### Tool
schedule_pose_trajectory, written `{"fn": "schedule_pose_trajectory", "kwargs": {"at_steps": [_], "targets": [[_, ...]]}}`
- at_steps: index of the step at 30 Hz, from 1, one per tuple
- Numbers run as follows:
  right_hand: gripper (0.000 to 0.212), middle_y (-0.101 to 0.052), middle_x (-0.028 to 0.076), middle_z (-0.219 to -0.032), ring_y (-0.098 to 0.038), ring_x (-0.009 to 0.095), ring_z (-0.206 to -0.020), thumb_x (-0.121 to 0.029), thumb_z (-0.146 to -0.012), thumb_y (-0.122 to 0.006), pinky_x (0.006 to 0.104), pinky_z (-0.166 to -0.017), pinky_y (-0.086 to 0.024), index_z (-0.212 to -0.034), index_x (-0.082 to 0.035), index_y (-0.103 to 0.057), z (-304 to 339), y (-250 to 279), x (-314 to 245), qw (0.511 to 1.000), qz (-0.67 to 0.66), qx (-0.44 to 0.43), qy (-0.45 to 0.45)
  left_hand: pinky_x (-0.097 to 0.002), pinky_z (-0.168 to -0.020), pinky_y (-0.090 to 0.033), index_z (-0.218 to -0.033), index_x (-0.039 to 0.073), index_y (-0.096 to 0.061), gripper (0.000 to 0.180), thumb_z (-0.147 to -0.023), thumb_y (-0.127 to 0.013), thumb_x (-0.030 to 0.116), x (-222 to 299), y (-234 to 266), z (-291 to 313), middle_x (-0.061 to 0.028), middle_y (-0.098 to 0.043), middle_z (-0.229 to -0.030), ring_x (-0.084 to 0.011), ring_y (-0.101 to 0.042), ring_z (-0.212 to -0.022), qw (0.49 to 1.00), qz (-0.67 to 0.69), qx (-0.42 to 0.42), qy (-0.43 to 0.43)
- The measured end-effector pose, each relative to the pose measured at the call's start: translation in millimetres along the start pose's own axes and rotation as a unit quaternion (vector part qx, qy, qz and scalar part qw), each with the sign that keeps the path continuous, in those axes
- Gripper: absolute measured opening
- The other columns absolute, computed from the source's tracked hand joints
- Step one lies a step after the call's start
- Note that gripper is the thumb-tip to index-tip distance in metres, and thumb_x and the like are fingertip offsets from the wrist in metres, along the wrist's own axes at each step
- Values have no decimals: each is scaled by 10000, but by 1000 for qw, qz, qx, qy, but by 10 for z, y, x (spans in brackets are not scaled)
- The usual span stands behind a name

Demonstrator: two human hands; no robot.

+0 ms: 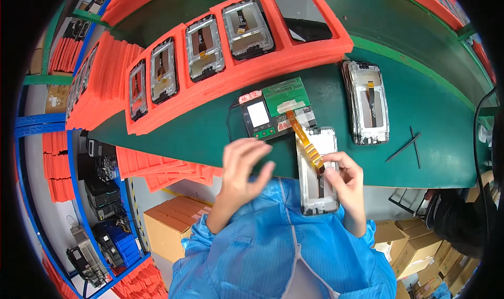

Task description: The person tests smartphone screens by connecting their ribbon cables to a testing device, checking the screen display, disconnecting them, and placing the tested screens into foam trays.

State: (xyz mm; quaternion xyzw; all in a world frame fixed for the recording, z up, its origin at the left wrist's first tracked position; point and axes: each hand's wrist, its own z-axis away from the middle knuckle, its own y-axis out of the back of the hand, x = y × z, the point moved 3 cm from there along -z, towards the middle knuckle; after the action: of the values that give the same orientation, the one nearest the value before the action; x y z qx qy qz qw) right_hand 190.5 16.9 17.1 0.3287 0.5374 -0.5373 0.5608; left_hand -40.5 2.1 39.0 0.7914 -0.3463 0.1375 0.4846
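Note:
My right hand [346,182] is closed at the right edge of a phone screen assembly [328,202], its fingertips at the joint where a gold ribbon cable [309,148] meets the dark flex of the assembly. That cable runs up to a small screen tester [257,115] with a lit white display, coloured buttons and a green circuit board [286,96]. The assembly lies back side up at the table's near edge, its lower end over my blue smock. My left hand [242,170] hovers left of it, open and holding nothing, fingers spread.
A red foam tray [236,63] across the back holds several similar assemblies and one dark glass panel [303,16]. To the right stands a stack of assemblies [370,102], near two crossed dark tweezer-like sticks [413,145]. More foam trays [105,78] are piled left. Cardboard boxes [176,223] stand below.

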Motion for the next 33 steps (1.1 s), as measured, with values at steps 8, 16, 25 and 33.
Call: {"fn": "schedule_pose_trajectory", "kwargs": {"at_steps": [8, 16, 25, 33], "targets": [[502, -501, -26, -658, -399, 16, -589, -417, -1025, -362, 201, -544, -286, -1168, 25, -551, 42, 11, -204, 996, -30, -57, -60, -335, -677, -532, -943, 39, -686, 209, -741, -710, 85, 307, -112, -173, -84, -671, -901, -231, -664, -828, 981, 126, -60, -137], [444, -564, 48, -844, -491, 81, -589, -334, -1021, -435, 216, -537, -436, -1216, 58, -508, -156, 44, 162, 997, -12, -23, 79, -179, -701, -400, -996, -3, -569, 153, -981, -567, 150, -7, -531, 61, 27, -569, -866, -16, -504, -803, 805, 508, -66, 298], [365, -623, 95, -1148, -581, 119, -1012, -40, -934, -540, 230, -857, -447, -1281, 45, -467, -238, 7, 80, 997, -43, -47, 50, -174, -748, -375, -1096, 0, -565, 197, -1005, -516, 168, -175, -699, 133, 45, -540, -932, -5, -476, -865, 739, 579, -84, 334], [440, -641, 83, -1066, -603, 97, -932, 72, -847, -625, 220, -797, -490, -1257, 52, -469, -188, -76, 93, 997, -38, -45, 53, -199, -809, -411, -1156, -8, -569, 255, -1020, -487, 191, -143, -645, 133, 18, -580, -1001, -38, -521, -937, 747, 579, -68, 321]]}}
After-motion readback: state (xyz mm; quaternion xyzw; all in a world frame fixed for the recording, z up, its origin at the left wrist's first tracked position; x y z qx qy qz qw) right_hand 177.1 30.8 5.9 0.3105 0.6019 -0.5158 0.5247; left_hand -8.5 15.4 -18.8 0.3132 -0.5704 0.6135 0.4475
